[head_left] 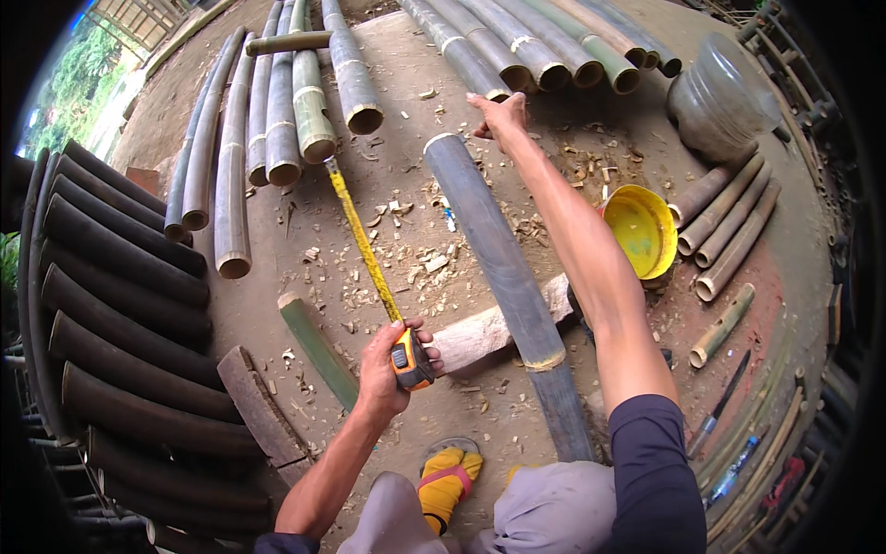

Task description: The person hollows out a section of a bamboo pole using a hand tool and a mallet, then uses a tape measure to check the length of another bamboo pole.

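My left hand (392, 365) is closed around an orange and black tape measure (412, 358). Its yellow blade (363, 238) is drawn out away from me, and the tip reaches the cut end of a greenish bamboo pole (310, 109). My right arm stretches far forward. The right hand (501, 118) has its fingers apart, with nothing seen in them, just in front of the end of a grey bamboo pole (452, 48). Below it a thick dark bamboo pole (489, 240) slants toward my legs, lying across a pale log (480, 325).
Several dark split bamboo pieces (138, 314) are stacked at left. On the right stand a yellow bucket (643, 231) and a clear plastic container (720, 102), near short bamboo lengths (729, 217) and a long knife (720, 406). Wood chips (434, 265) litter the ground. A green bamboo piece (318, 349) lies left of my hand.
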The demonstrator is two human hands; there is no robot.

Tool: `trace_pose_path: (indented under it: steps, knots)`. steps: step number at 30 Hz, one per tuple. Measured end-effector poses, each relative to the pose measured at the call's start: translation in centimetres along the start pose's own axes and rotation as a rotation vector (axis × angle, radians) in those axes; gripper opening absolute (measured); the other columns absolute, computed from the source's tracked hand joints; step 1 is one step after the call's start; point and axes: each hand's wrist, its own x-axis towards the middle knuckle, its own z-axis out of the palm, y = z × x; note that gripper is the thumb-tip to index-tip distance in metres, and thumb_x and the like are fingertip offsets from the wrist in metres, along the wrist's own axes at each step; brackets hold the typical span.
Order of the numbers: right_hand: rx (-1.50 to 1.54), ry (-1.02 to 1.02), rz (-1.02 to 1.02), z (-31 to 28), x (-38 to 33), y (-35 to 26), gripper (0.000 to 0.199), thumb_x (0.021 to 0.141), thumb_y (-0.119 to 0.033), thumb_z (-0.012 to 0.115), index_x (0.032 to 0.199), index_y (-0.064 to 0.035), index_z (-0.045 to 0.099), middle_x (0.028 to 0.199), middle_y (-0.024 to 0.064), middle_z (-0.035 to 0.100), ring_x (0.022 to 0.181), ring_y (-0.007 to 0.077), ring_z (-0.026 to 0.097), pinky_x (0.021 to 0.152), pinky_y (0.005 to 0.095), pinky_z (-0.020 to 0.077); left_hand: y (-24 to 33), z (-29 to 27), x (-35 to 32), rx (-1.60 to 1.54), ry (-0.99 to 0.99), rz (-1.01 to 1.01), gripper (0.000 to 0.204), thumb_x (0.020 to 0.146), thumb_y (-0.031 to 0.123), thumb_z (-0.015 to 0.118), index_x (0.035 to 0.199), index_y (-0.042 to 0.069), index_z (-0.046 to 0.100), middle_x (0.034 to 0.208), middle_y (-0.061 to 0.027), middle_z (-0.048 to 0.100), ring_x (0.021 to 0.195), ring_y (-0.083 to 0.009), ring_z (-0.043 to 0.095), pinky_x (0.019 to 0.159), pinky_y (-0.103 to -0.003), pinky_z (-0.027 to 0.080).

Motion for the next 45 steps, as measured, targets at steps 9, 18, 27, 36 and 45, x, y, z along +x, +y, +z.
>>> trace_pose_path:
  steps: [9,18,27,36,45]
  knots:
    - [-0.206,-0.105,-0.161,2.0,-3.0,0.1,0.070,0.072,-0.026,0.081,0.118,-0.0026,0.033,0.092,0.0189,0.060,0.061,0.0238,0.064,0.045,0.0321,0.0534,-0.2,0.4,0.1,0.057,-0.030,-0.045,0.035,0.095,0.029,0.049,0.112,-0.002,0.050,0.087,-0.0130,0.062,0.073,-0.0254,0.067,0.067,-0.042,0.059]
    - [-0.312,-0.067,-0.436,2.5,-1.3,2.8,0.084,0.073,-0.038,0.076,0.135,-0.0029,0.031,0.111,0.0319,0.058,0.100,0.0437,0.061,0.086,0.0481,0.0488,-0.9,1.2,0.6,0.108,-0.066,-0.084,0.037,0.095,0.030,0.048,0.114,-0.002,0.050,0.090,-0.0132,0.062,0.074,-0.0249,0.067,0.067,-0.041,0.059]
    - [-0.735,-0.361,-0.430,6.1,-4.5,-1.6,0.057,0.086,-0.040,0.063,0.127,-0.0031,0.048,0.109,0.0267,0.059,0.100,0.0297,0.064,0.083,0.0499,0.0503,-0.3,-0.4,-0.7,0.050,0.006,-0.045,0.035,0.095,0.028,0.049,0.113,-0.002,0.050,0.089,-0.0131,0.061,0.074,-0.0244,0.066,0.067,-0.041,0.059]
    - [-0.734,-0.206,-0.657,10.1,-6.1,0.1,0.038,0.088,-0.034,0.062,0.122,-0.0186,0.054,0.137,0.0301,0.036,0.103,0.0447,0.058,0.085,0.0521,0.0504,0.0,-1.4,-2.2,0.055,0.065,0.007,0.034,0.094,0.029,0.051,0.111,-0.001,0.051,0.087,-0.0125,0.062,0.072,-0.0235,0.066,0.065,-0.039,0.059]
    - [-0.473,-0.091,-0.778,5.2,-8.0,0.0,0.047,0.083,-0.021,0.064,0.124,-0.0049,0.050,0.113,0.0245,0.052,0.095,0.0388,0.057,0.083,0.0503,0.0469,-0.8,-2.0,-3.0,0.063,0.058,-0.007,0.034,0.095,0.029,0.049,0.111,-0.001,0.051,0.089,-0.0126,0.062,0.073,-0.0236,0.066,0.066,-0.039,0.059]
